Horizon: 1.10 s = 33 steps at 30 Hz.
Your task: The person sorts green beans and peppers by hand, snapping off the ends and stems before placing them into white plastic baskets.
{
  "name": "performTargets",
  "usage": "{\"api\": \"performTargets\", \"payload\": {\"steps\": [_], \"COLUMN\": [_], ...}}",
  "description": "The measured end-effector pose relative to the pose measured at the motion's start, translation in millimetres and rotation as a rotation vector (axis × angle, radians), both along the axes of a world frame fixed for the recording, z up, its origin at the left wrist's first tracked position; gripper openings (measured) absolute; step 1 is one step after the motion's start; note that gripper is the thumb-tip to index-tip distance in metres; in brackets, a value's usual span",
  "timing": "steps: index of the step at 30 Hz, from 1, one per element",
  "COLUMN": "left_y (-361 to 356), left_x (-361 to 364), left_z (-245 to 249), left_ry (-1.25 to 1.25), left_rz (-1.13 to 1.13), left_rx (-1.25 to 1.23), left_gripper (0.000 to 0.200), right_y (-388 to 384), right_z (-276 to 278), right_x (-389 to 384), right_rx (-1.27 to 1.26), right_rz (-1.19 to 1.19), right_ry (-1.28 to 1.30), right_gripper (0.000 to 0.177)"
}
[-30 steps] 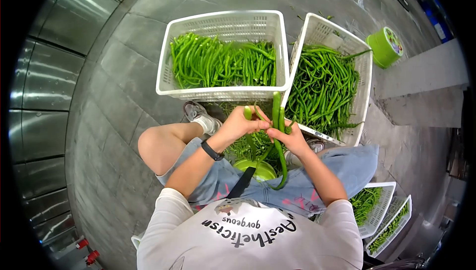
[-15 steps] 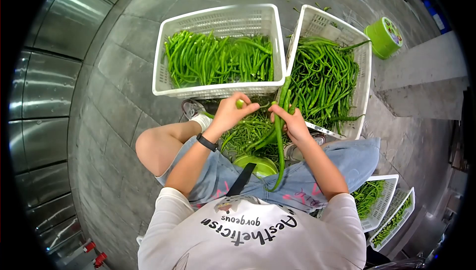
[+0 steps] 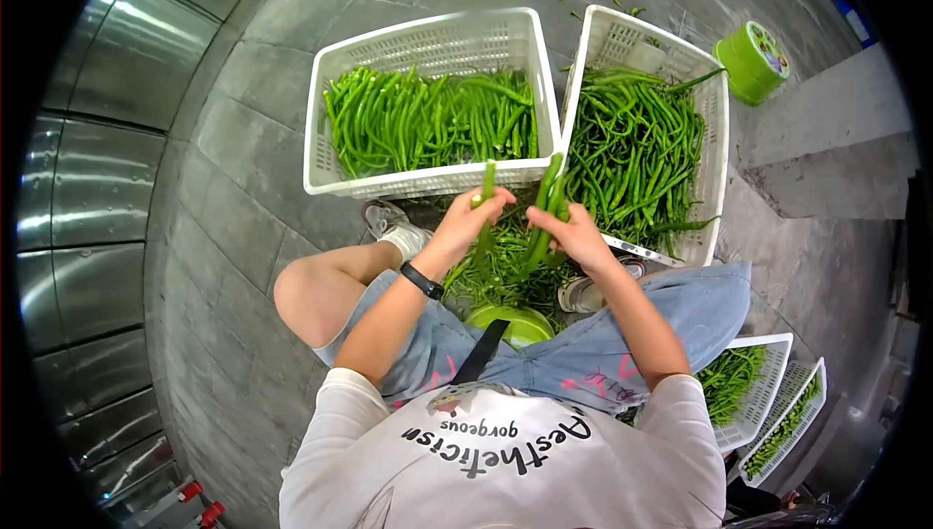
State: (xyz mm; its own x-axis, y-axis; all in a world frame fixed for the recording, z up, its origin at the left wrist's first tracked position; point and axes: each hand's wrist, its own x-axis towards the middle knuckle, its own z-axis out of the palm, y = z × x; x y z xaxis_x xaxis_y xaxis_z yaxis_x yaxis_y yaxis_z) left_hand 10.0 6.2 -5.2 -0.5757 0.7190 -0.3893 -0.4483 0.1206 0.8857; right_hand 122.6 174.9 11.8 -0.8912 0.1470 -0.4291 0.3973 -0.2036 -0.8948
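In front of my lap, my left hand is closed around a long green chili pepper that sticks up past the fingers and hangs below them. Just to its right, my right hand grips a small bunch of green chili peppers, whose upper ends point away from me. The two hands are close together but apart. Below them, a heap of thin green stems and bits lies between my legs.
A white crate with lined-up peppers stands ahead. Another white crate, with tangled peppers, is to its right. A green stool stands beyond it. Two smaller white baskets are at lower right. Something bright green shows beneath me.
My left hand has drawn slightly away from my right and now has a pepper upright in it. The long pepper that hung toward my lap from the right hand no longer hangs there.
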Motion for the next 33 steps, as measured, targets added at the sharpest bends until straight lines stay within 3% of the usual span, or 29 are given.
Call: {"api": "performTargets", "payload": {"steps": [2,4,5,7,10,15,16,19,20,24,27,31,33], "left_y": [0,6,5,4,3,8,9,10,10,16,15,10,10], "left_x": [-2,10,8,10,3,12,13,9,9,21,20,22,21], "left_z": [2,17,13,8,0,3,6,7,3,1,14,2,-10], "left_ry": [-0.126,-0.099,-0.145,-0.242,-0.278,-0.185,-0.213,-0.075,-0.016,0.185,0.074,0.182,0.291], "left_rz": [-0.014,-0.077,-0.198,-0.164,-0.038,0.181,0.196,0.087,0.046,-0.093,-0.192,-0.183,-0.148], "left_rx": [0.071,0.115,0.049,0.038,0.066,0.177,0.178,0.122,0.123,0.114,0.124,0.016,0.018], "left_gripper": [0.033,0.037,0.038,0.031,0.024,0.025,0.025,0.027,0.028,0.026,0.028,0.058,0.050], "right_y": [-4,-15,-19,-20,-15,-14,-17,-11,-6,1,-6,-16,-21], "right_z": [5,4,0,-3,-7,-13,-14,-6,-4,-13,-37,-36,-20], "right_x": [3,5,6,7,5,3,4,0,-2,-4,0,-2,-3], "right_rx": [-0.010,0.035,0.025,-0.016,-0.251,0.233,0.208,-0.099,-0.098,-0.232,-0.471,-0.491,-0.447], "right_rz": [0.187,0.323,0.362,0.431,0.206,0.139,0.063,-0.135,-0.171,-0.104,-0.152,-0.206,-0.248], "right_ry": [-0.032,-0.036,-0.013,-0.037,-0.048,0.099,0.098,0.116,0.094,0.130,0.142,0.115,0.068], "right_gripper": [0.029,0.031,0.032,0.033,0.030,0.033,0.034,0.023,0.023,0.021,0.017,0.023,0.034]}}
